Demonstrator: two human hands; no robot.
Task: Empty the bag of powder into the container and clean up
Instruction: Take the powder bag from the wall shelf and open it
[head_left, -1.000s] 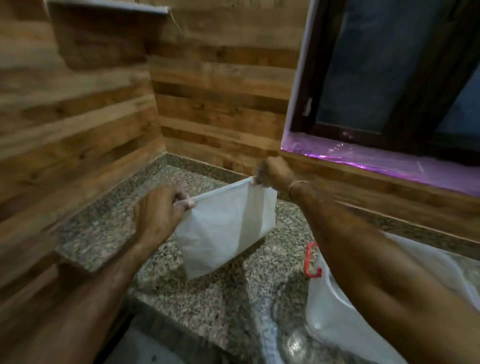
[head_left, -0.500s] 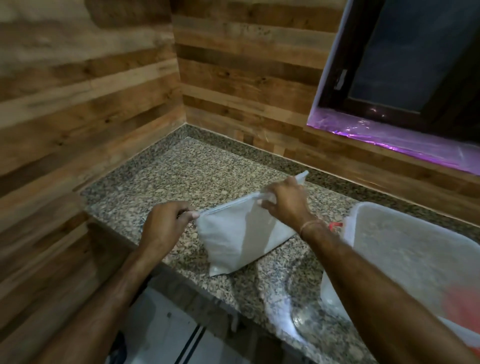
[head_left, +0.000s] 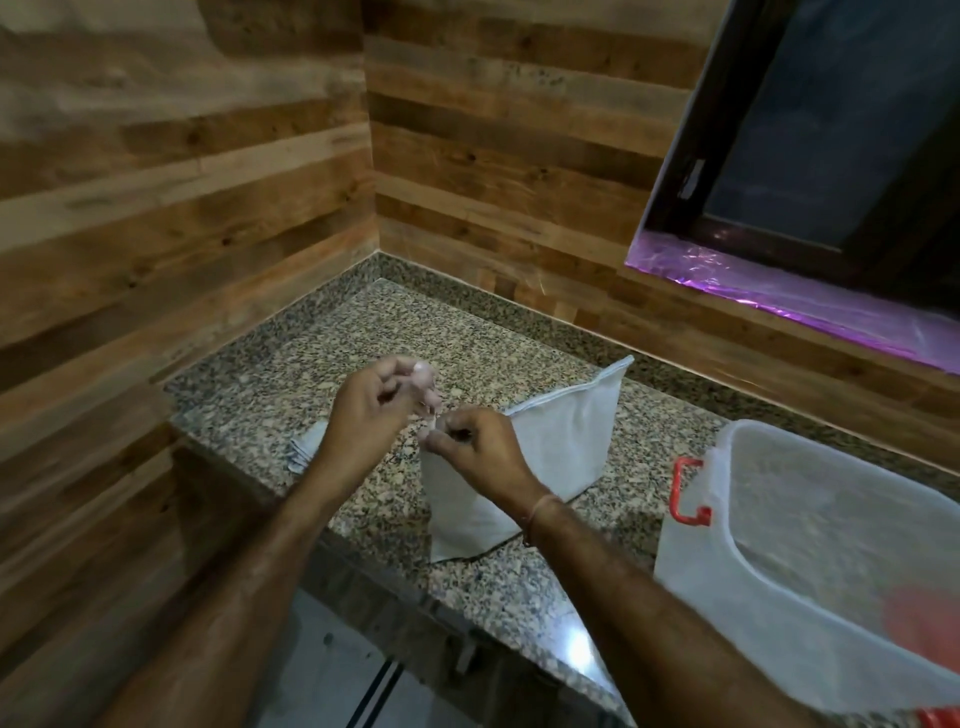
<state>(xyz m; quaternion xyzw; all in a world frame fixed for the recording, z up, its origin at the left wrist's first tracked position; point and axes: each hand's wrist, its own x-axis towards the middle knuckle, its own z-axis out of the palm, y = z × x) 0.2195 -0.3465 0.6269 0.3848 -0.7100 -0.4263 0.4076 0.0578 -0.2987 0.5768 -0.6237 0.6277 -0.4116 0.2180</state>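
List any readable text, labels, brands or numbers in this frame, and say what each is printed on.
None can be read.
White bag: the side in view is plain, no print visible.
Translucent container with red latch: no label or marking visible.
Folded pieces behind the left hand: too blurred to tell.
Granite counter, wood wall, window: no signs.

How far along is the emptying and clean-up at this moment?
Looks mostly done: the white bag rests flat and slack on the granite counter; the container beside it holds contents. In hand: the right hand pinches the bag's near corner, the left hand just off it. Left: clearing the bag away.
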